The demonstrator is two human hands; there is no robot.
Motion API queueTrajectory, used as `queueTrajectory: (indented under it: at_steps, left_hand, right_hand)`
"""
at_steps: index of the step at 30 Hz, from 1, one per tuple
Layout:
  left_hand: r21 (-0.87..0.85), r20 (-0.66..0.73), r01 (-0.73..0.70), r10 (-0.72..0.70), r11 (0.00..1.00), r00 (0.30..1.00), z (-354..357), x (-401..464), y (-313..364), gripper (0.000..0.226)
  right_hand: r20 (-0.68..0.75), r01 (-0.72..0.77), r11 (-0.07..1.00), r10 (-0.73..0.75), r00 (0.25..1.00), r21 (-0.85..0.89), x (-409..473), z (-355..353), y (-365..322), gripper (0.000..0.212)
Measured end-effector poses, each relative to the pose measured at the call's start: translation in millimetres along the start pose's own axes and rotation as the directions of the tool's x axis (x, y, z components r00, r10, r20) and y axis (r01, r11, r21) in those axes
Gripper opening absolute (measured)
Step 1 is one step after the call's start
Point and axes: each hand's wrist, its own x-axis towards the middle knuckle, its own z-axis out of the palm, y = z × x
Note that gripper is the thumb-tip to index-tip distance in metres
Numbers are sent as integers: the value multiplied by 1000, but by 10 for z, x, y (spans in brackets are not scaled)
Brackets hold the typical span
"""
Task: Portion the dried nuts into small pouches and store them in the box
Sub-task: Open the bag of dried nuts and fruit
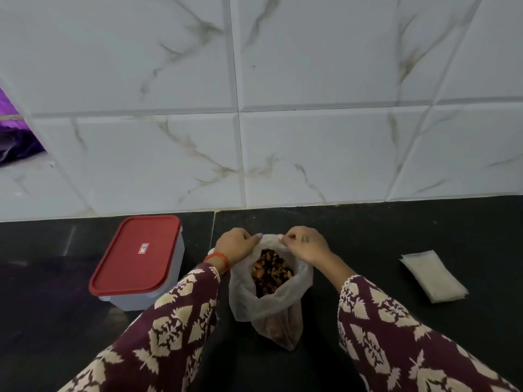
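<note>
While both arms reach forward over the dark tabletop (396, 236), the head view shows a thin translucent plastic bag (285, 295) standing between them, its mouth pulled wide at the top. The left hand (233, 244) sits at the bag's far left rim with its fingers curled in, pinching the plastic edge; an orange thread band (219, 260) circles that wrist. The right hand (307, 244) mirrors it on the far right rim, fingers likewise curled and gripping the film, so the two hands lie just beside each other with the opening stretched below and between them. Inside the bag, directly under the hands, lies a heap of brown dried nuts (270, 271), and more brownish contents show dimly through the film near the bag's lower end. Both sleeves (175, 315) are maroon with a cream leaf print. To the left of the bag, near the left forearm but apart from the hand, a pale box (158, 290) stands on the tabletop with its red lid (135, 254) fitted on top; a small label marks the lid's middle. To the right, well apart from the right hand, a flat stack of small clear pouches (433, 277) lies on the tabletop. Behind everything rises a wall of white marbled tiles (311, 154), and at the far left edge a purple, shiny thing (14, 140) shows partly, too cut off to identify.
</note>
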Motion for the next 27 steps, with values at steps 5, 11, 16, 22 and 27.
queueTrajectory:
  at_steps: [5,11,16,22,27]
  left_hand:
    - [-778,565,582,-142,237,813,52,160,-41,18]
    - [-869,447,482,-239,111,862,291,95,-48,27]
    - [-573,132,305,-282,760,950,112,-135,-229,57]
    - [-764,397,437,-189,475,898,37,-469,-208,17]
    - [-906,412,381,-176,-181,894,267,-708,-177,17]
  right_hand:
    - [321,-442,610,304,897,657,117,-15,8,28]
    - [365,-526,398,414,834,751,27,84,138,35]
    - [51,-391,803,414,909,450,-149,-28,270,52]
    - [356,-438,409,263,897,800,-402,-14,308,24]
    - [472,-409,-243,332,817,880,-550,224,447,30]
